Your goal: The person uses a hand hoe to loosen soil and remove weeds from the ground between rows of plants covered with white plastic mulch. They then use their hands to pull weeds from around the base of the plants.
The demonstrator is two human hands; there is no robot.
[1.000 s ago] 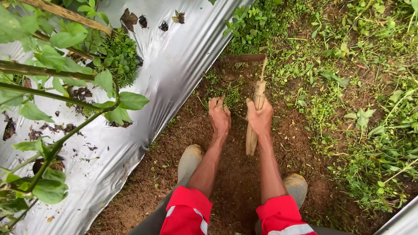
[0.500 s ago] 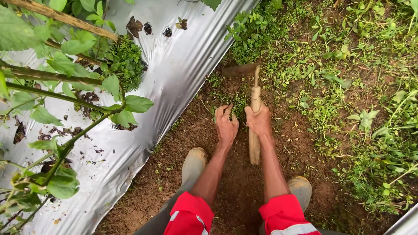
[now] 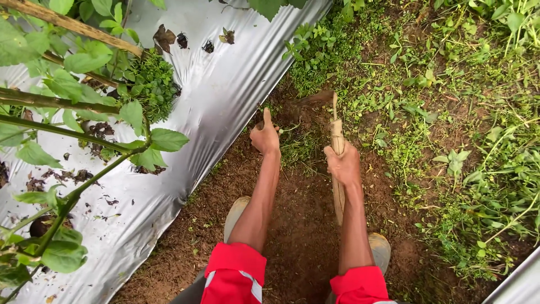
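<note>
My right hand (image 3: 344, 164) grips the pale wooden handle of a short hand hoe (image 3: 337, 135). Its dark blade (image 3: 315, 98) lies in the soil at the front edge of the weeds. My left hand (image 3: 264, 137) reaches forward and left to the ground beside the silver plastic sheet (image 3: 225, 84), thumb up and fingers curled down. Whatever is under those fingers is hidden. A small patch of grass (image 3: 298, 147) lies between my two hands. Both sleeves are red.
Bare brown soil (image 3: 292, 225) runs under my two muddy boots (image 3: 236, 211). Dense green weeds (image 3: 450, 141) cover the ground ahead and to the right. Leafy plants on wooden stakes (image 3: 73, 107) rise from the silver sheet at left. Another silver sheet edge (image 3: 520, 281) shows at bottom right.
My left hand has left the grass beside the hoe and moved forward and left toward the sheet's edge. The hoe blade has drawn closer, and my right hand has shifted slightly right.
</note>
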